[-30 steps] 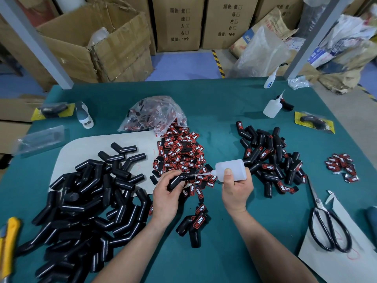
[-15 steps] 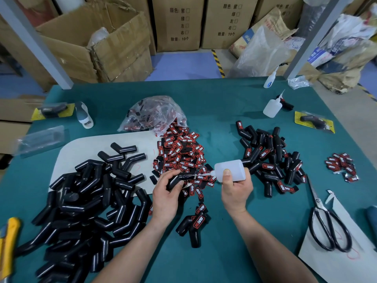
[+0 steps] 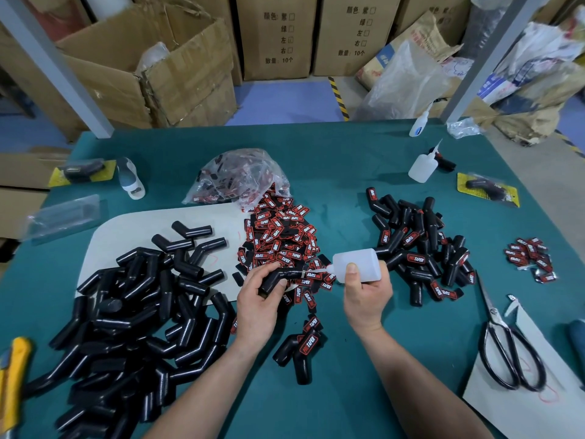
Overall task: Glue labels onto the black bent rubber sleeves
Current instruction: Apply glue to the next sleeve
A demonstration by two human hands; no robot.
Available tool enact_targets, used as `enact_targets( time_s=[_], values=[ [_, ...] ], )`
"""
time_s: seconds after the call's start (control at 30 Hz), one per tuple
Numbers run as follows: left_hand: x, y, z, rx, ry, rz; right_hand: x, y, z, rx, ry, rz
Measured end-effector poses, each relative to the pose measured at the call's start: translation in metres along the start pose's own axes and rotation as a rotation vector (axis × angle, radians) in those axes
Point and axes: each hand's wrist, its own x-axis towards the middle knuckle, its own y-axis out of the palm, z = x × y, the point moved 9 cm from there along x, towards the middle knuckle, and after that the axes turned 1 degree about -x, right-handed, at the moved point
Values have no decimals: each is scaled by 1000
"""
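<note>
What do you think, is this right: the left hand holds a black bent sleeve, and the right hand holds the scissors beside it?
One thing is wrong. In the head view the right hand grips a white squeeze bottle, nozzle toward the sleeve; the scissors lie untouched on the table at the right. The left hand does hold a black bent sleeve.

I see my left forearm (image 3: 202, 384) and right forearm (image 3: 421, 381) bare, reaching forward and angling in toward each other. My left hand (image 3: 256, 308) has fingers and thumb curled round a bent black sleeve (image 3: 278, 278). Just to its right, not touching it, my right hand (image 3: 364, 296) grips a glue bottle (image 3: 359, 264) held sideways, thumb pressed on its near side, nozzle pointing at the left hand.
</note>
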Motion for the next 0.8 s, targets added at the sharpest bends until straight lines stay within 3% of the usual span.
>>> enact_targets(
  time_s=[0.8],
  values=[
    [0, 0, -3, -30, 22, -9, 0, -1, 4, 13, 0, -11]
  ],
)
